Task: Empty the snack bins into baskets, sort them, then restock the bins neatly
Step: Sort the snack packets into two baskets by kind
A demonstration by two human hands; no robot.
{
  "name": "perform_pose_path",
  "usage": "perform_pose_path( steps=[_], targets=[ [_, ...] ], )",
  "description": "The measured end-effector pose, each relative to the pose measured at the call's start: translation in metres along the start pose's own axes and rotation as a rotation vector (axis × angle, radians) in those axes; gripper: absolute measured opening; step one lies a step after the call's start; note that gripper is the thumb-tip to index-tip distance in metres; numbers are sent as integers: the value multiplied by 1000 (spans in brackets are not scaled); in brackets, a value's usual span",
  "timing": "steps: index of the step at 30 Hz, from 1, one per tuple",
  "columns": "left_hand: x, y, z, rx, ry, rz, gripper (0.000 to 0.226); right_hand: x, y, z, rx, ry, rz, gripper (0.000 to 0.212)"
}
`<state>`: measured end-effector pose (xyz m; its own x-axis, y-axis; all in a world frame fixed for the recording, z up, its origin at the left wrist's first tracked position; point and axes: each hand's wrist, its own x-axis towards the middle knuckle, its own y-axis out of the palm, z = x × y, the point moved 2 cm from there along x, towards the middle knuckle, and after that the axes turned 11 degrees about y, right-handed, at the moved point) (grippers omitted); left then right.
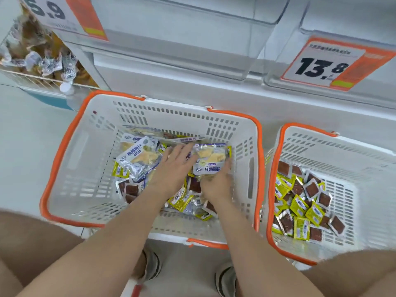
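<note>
Two white baskets with orange rims stand on the floor. The left basket holds a mix of blue-and-silver fish-slice packets, small yellow packets and small brown-square packets. My left hand lies flat, fingers spread, on the pile. My right hand grips one fish-slice packet by its lower edge. The right basket holds only the small yellow packets and brown packets.
Clear plastic shelf bins hang above the baskets, with orange price tags reading 13.8 and 5.9. A wire bin of wrapped snacks is at the upper left. My knees and shoes are at the bottom edge.
</note>
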<state>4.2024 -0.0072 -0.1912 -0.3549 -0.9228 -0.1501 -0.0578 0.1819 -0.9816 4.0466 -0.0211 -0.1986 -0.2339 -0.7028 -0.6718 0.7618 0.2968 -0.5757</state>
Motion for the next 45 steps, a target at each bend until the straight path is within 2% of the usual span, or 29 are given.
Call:
perform_pose_path(
  steps=[2, 4, 8, 10, 13, 17, 19, 21, 23, 24, 26, 29, 31, 34, 37, 39, 41, 43, 45],
  targets=[
    [7, -1, 7, 101, -28, -53, 86, 8, 6, 0, 149, -21, -68, 93],
    [16, -3, 14, 139, -101, -37, 88, 15, 6, 5, 195, -17, -128, 85],
    [21, 0, 19, 39, -223, 36, 81, 16, 9, 16, 314, 73, -199, 73],
    [14, -5, 22, -10, -250, -21, 70, 11, 17, 22, 438, 112, -185, 68],
    [-4, -22, 35, -53, -348, -197, 62, -3, 34, 25, 464, 84, -150, 63],
    [-37, -43, 67, -66, -528, -459, 49, -22, 70, 28, 395, -48, 19, 50],
    [-48, -52, 81, -36, -641, -471, 48, -33, 91, 36, 280, -187, 226, 39],
    [-55, -57, 89, -15, -753, -458, 49, -43, 106, 44, 157, -281, 503, 27],
    [-54, -58, 86, -38, -657, -503, 49, -45, 111, 46, 41, -337, 677, 21],
    [-51, -55, 81, -77, -531, -527, 47, -42, 108, 45, -13, -345, 671, 21],
    [-43, -42, 67, -206, -294, -437, 41, -30, 90, 43, -54, -313, 457, 24],
    [-39, -12, 47, -337, -184, -91, 27, -4, 48, 32, -125, -244, -36, 38],
    [-43, 10, 39, -264, -158, 116, 36, 13, 25, 24, -193, -304, -205, 50],
    [-43, 22, 31, -50, -188, 294, 52, 46, 12, 17, -398, -353, -213, 88],
    [-33, 20, 24, 39, -318, 322, 59, 66, 17, 18, -607, -326, -55, 114],
    [-21, 18, 22, 18, -372, 246, 58, 62, 26, 24, -691, -371, 23, 111],
    [-7, 24, 23, -104, -296, 106, 59, 51, 33, 28, -638, -450, 62, 97],
    [4, 32, 25, -286, -174, 142, 82, 39, 36, 32, -679, -573, -57, 89],
    [10, 37, 29, -381, -169, 246, 95, 41, 36, 32, -745, -624, -231, 93]
  ],
)
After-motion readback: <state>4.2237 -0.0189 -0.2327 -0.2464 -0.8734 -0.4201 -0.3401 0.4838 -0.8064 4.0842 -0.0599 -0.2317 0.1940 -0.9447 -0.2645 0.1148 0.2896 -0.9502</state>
